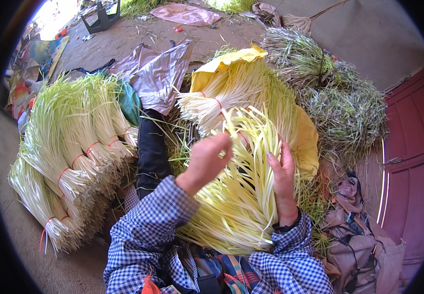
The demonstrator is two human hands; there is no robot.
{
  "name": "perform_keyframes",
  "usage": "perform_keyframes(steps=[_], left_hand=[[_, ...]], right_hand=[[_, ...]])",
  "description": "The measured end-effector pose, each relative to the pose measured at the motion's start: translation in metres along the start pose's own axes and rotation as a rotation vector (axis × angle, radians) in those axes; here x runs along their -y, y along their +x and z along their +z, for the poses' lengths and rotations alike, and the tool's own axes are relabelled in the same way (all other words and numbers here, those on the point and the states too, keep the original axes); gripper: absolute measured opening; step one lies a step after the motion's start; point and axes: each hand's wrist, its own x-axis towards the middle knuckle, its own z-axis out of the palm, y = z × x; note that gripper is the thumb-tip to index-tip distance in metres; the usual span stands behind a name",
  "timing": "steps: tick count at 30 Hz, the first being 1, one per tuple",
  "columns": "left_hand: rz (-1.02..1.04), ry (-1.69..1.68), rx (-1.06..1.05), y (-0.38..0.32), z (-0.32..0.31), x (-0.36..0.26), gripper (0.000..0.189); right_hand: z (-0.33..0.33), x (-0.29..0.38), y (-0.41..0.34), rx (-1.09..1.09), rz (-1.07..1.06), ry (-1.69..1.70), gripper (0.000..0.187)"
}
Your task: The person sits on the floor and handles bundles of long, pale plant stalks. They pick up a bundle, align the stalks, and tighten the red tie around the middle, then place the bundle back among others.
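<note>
Pale yellow-green leafy stalks, likely blanched chives (234, 205), lie in a loose heap across my lap. My right hand (284, 169) is around the right side of an upright bunch of these stalks, thumb towards me. My left hand (212, 158), somewhat blurred, is raised at the bunch's left side with curled fingers; whether it grips a stalk is unclear. Just beyond, tied bundles with white stems (212, 106) rest on a yellow sack (307, 143). More bundles (76, 147), bound with red ties, are stacked at my left, their root ends towards me.
My outstretched leg in dark trousers (152, 154) lies between the stacks. Heaps of dry, trimmed plant waste (344, 110) stand at the right, near a red door (414, 165). A silvery plastic sheet (160, 77), a broom (300, 22) and crumpled sacks (355, 242) are on the floor.
</note>
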Motion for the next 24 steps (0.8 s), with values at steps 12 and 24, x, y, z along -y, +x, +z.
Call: perform_keyframes(steps=[12, 24], left_hand=[[-0.664, -1.391, 0.010, 0.007, -0.075, 0.041, 0.019], [0.428, 0.330, 0.338, 0.032, -0.046, -0.043, 0.035]], right_hand=[[0.000, -0.002, -0.011, 0.074, -0.083, -0.055, 0.022], [0.008, -0.002, -0.013, 0.242, -0.041, -0.207, 0.019]])
